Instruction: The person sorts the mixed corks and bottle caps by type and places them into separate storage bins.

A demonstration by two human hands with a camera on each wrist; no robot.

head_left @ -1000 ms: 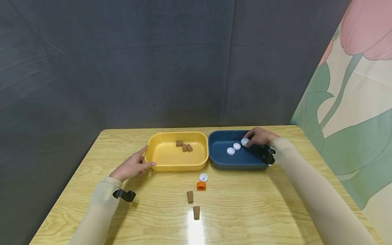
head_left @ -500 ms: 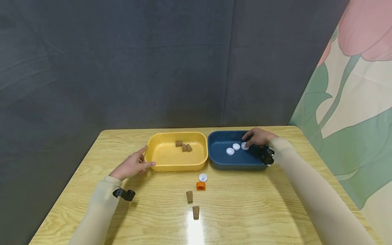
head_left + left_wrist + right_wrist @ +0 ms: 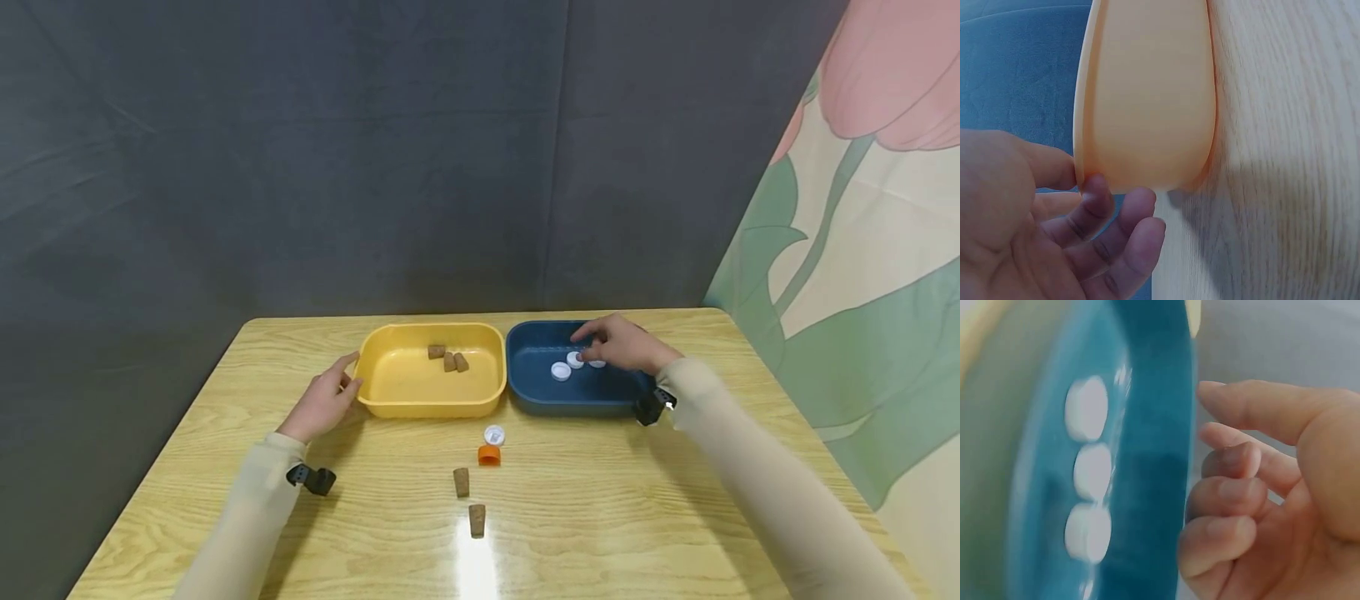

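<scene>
My left hand (image 3: 326, 400) rests at the left end of a yellow tray (image 3: 427, 407), thumb up by the rim; in the left wrist view its relaxed fingers (image 3: 1138, 231) touch the yellow tray (image 3: 1147, 94). Three brown corks (image 3: 449, 361) lie in that tray. My right hand (image 3: 618, 343) hovers over the blue tray (image 3: 570, 406), loosely curled and holding nothing. Three white caps (image 3: 567, 365) lie in the blue tray, the rightmost partly hidden by the hand. The right wrist view shows the empty right hand (image 3: 1260, 506) beside the blue tray (image 3: 1154, 456) and the white caps (image 3: 1092, 470).
On the wooden table (image 3: 637, 500) in front of the trays lie a white cap (image 3: 493, 434), an orange cap (image 3: 489, 455) and two corks (image 3: 461, 482), (image 3: 476, 519). A dark cloth backdrop stands behind, and a flowered wall stands at the right.
My right hand set the white cap down beside the other two in the blue tray, let go and drifted left. My left hand shifted slightly along the yellow tray's end.
</scene>
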